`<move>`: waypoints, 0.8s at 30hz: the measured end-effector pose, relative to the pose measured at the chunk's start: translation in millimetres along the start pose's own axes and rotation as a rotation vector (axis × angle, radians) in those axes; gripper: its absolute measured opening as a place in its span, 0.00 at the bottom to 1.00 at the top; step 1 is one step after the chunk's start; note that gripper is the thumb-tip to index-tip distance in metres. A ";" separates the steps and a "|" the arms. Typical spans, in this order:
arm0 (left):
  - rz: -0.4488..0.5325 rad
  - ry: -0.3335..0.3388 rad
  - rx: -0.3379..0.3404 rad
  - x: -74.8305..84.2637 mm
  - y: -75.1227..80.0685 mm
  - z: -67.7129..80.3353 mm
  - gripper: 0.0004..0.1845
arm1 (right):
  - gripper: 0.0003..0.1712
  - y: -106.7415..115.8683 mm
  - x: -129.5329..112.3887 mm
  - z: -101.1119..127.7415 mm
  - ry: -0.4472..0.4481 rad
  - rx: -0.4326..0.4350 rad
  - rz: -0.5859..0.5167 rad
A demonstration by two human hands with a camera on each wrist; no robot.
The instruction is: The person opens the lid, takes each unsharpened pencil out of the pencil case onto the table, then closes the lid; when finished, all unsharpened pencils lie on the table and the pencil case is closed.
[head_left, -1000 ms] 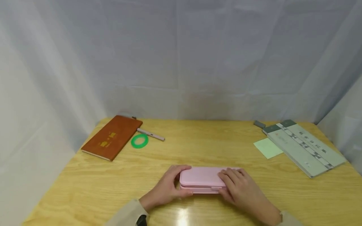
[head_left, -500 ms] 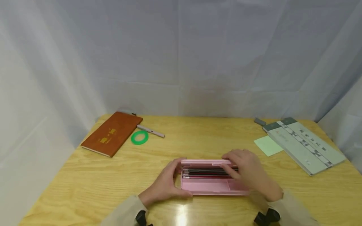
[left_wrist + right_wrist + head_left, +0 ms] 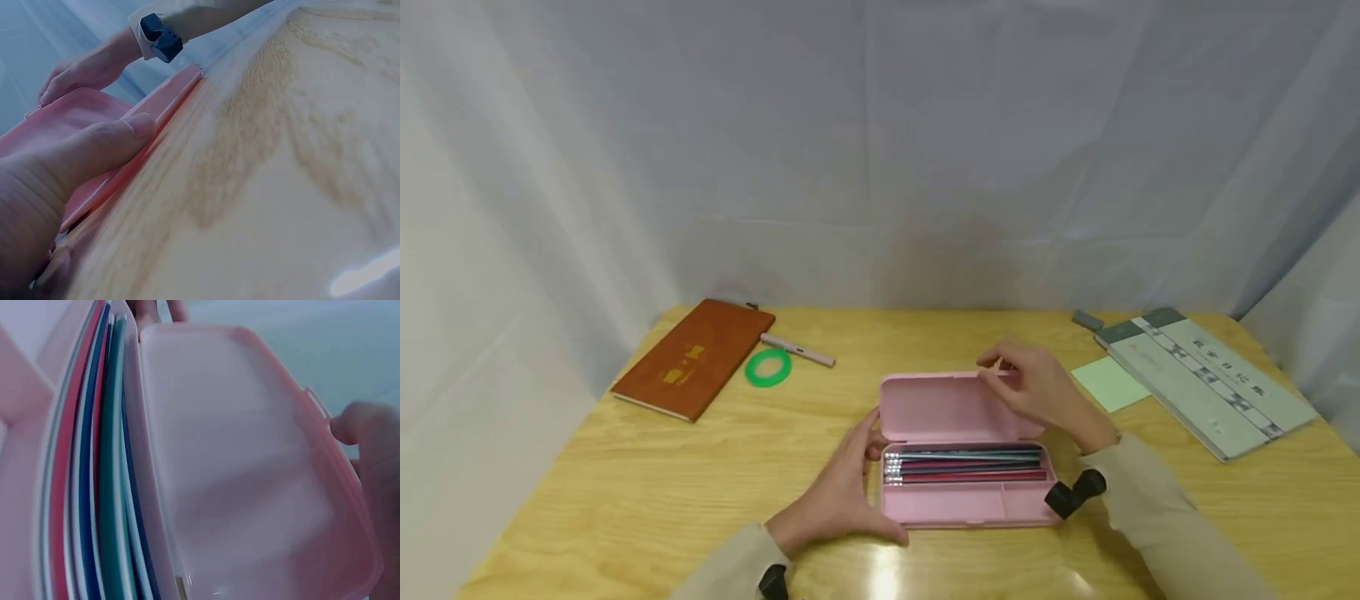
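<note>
A pink pencil case (image 3: 958, 507) lies open on the wooden table (image 3: 625, 467) in front of me, its lid (image 3: 943, 408) tilted up and back. Several pencils (image 3: 966, 464) lie side by side in the long compartment. My left hand (image 3: 856, 483) grips the case's left end, thumb (image 3: 94, 156) along the front edge of the case (image 3: 159, 100). My right hand (image 3: 1026, 385) pinches the lid's top edge near the latch. In the right wrist view the lid's inside (image 3: 237, 469) and the pencils (image 3: 94, 487) fill the frame, with a fingertip (image 3: 365, 431) on the rim.
At the back left lie a brown notebook (image 3: 694, 358), a green tape ring (image 3: 768, 367) and a pen (image 3: 797, 351). At the right lie a green sticky note (image 3: 1108, 384), a grey-green book (image 3: 1206, 383) and a small grey block (image 3: 1087, 320). White curtains enclose the table.
The case was closed a second ago with both hands on it. My right hand has lifted the lid up and back, exposing the pencils; my left hand has stayed at the left end.
</note>
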State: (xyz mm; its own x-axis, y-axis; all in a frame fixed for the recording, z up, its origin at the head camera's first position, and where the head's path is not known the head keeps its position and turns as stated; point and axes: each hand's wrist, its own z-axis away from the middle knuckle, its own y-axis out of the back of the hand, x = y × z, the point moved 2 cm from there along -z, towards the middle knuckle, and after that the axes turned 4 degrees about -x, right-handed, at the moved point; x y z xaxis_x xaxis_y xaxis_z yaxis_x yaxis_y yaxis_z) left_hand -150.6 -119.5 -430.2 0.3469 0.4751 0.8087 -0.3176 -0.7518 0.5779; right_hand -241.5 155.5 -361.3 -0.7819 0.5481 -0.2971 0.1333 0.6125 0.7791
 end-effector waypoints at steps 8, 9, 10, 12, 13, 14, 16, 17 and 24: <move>-0.044 -0.018 -0.021 2.1 1.9 0.6 0.81 | 0.21 7.3 -31.0 4.0 0.215 0.340 0.065; -0.051 -0.017 -0.021 1.9 2.3 1.0 0.81 | 0.20 6.1 -38.2 5.5 0.252 0.339 0.032; -0.057 -0.015 -0.021 1.7 2.6 1.5 0.81 | 0.18 4.1 -44.7 7.2 0.291 0.325 0.005; -0.067 -0.010 -0.021 1.5 2.9 2.2 0.81 | 0.12 -1.2 -54.3 13.1 0.325 0.238 -0.056; -0.071 -0.005 -0.022 1.5 2.8 2.3 0.81 | 0.09 -4.1 -56.8 17.0 0.326 0.189 -0.081; -0.074 -0.001 -0.021 1.6 2.7 2.4 0.81 | 0.06 -6.9 -57.8 21.3 0.316 0.141 -0.093; -0.081 0.001 -0.021 1.4 1.9 2.1 0.82 | 0.05 -11.7 -56.3 30.6 0.277 0.065 -0.094; -0.083 0.004 -0.022 1.1 1.4 1.7 0.82 | 0.06 -13.8 -54.1 35.3 0.245 0.029 -0.096; -0.092 -0.002 -0.030 0.6 -0.3 -0.1 0.81 | 0.07 -21.6 -36.1 54.7 0.065 -0.148 -0.059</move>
State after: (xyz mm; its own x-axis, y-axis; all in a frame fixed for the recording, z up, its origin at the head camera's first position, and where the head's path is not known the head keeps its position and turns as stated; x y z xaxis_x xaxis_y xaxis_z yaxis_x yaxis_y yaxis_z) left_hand -150.4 -118.9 -429.9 0.3773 0.5404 0.7520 -0.3103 -0.6913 0.6525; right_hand -182.8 153.7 -397.6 -0.8243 0.4724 -0.3120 -0.0012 0.5496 0.8354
